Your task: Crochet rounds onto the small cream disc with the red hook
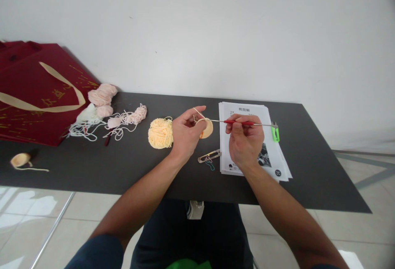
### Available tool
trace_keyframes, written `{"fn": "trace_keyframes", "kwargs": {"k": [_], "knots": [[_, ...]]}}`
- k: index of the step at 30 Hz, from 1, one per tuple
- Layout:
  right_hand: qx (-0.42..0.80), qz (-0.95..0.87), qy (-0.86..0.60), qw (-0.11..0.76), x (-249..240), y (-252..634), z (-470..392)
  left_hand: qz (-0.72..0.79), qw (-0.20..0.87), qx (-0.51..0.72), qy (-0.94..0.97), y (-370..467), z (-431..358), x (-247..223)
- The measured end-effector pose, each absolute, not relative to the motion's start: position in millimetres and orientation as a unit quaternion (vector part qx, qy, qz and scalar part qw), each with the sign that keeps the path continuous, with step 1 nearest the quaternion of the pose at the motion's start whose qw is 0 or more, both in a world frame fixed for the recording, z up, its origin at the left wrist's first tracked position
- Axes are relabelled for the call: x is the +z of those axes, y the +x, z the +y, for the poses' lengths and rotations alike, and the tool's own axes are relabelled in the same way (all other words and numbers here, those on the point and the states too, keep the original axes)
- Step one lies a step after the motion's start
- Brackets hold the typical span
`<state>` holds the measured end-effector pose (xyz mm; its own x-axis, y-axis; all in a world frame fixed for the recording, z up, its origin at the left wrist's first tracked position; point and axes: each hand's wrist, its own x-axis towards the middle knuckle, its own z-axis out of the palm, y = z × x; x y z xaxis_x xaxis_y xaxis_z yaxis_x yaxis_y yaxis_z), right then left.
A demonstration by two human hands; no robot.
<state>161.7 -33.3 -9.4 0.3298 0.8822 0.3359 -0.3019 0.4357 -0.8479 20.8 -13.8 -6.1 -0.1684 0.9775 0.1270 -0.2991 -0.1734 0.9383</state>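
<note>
Between thumb and fingers, my left hand (187, 132) pinches a small round cream crochet piece (207, 130), with yarn running over the raised index finger. An orange bit shows at the piece's lower edge. My right hand (245, 141) is closed round the red grip of a crochet hook (230, 122), whose metal tip reaches left to the top edge of the piece. Just left of my left hand lies a ball of pale yellow yarn (159, 133). Below the hands, metal thread snips (210, 155) with a teal bead chain rest on the table.
Printed sheets (226, 166) lie under my right hand, with green-handled snips (275, 133) at their right edge. Pink yarn (101, 95), white yarn (86, 114) and loose strands lie beside a dark red bag (37, 80). A cream crocheted cup (20, 160) sits at the black table's (321, 170) left.
</note>
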Motion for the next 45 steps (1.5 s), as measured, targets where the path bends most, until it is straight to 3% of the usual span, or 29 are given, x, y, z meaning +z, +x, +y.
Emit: {"fn": "trace_keyframes", "kwargs": {"k": [14,20,30,34,41,45], "knots": [[0.278,-0.498,-0.307,0.762,-20,156,-35,0.42,0.45,0.67,0.414,21,-12,-13],[0.186,-0.579,-0.285,0.74,-26,153,-38,0.449,0.405,0.677,0.42,19,-9,-15],[0.144,-0.631,-0.3,0.701,-34,155,-42,0.449,0.421,0.695,0.372,21,-7,-15],[0.192,-0.595,-0.3,0.72,-31,150,-43,0.454,0.404,0.696,0.382,21,-8,-15],[0.406,-0.394,-0.328,0.756,-33,144,-35,0.452,0.394,0.702,0.384,20,-8,-15],[0.407,-0.396,-0.337,0.751,-35,143,-35,0.443,0.423,0.705,0.358,21,-7,-14]]}}
